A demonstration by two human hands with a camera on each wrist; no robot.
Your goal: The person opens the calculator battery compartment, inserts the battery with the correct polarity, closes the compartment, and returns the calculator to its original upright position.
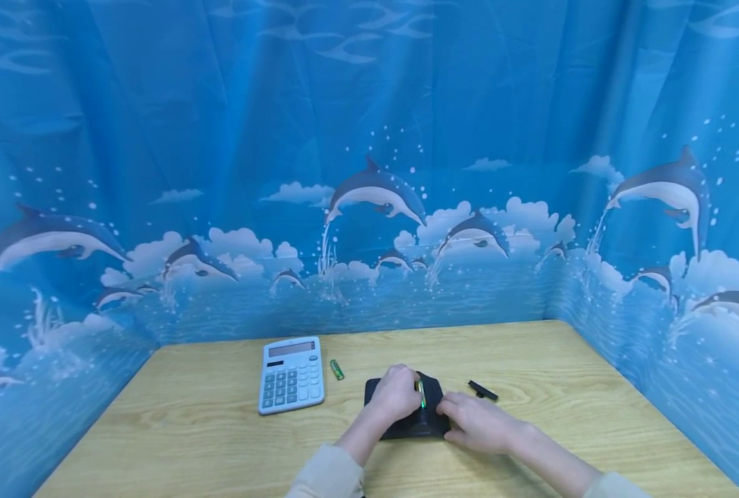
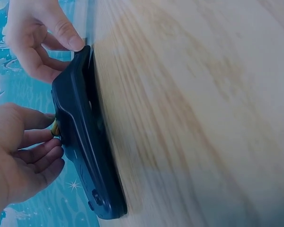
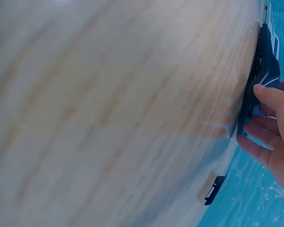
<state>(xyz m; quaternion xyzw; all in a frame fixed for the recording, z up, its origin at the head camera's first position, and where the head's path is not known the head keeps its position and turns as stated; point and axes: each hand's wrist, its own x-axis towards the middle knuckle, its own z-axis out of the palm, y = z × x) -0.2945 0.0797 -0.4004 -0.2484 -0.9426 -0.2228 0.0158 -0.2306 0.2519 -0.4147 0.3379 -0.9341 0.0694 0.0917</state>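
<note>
A black plastic device (image 1: 432,389) lies on the wooden table, its kind not plain from these views. My left hand (image 1: 396,393) is over its upper side and pinches a green battery (image 1: 422,394) there. In the left wrist view, the end of that battery (image 2: 55,127) shows between the fingertips, against the device. My right hand (image 1: 478,422) holds the device's right edge, thumb on the near side and fingers beyond; the right wrist view shows the thumb (image 3: 262,90) against it. A small black cover (image 1: 483,391) with a tab lies right of the device, beyond the right hand.
A light blue calculator (image 1: 291,375) lies on the left part of the table (image 1: 195,415). Just right of it is a second green battery (image 1: 336,369). A blue curtain (image 1: 357,297) with dolphins hangs behind the table and along its sides.
</note>
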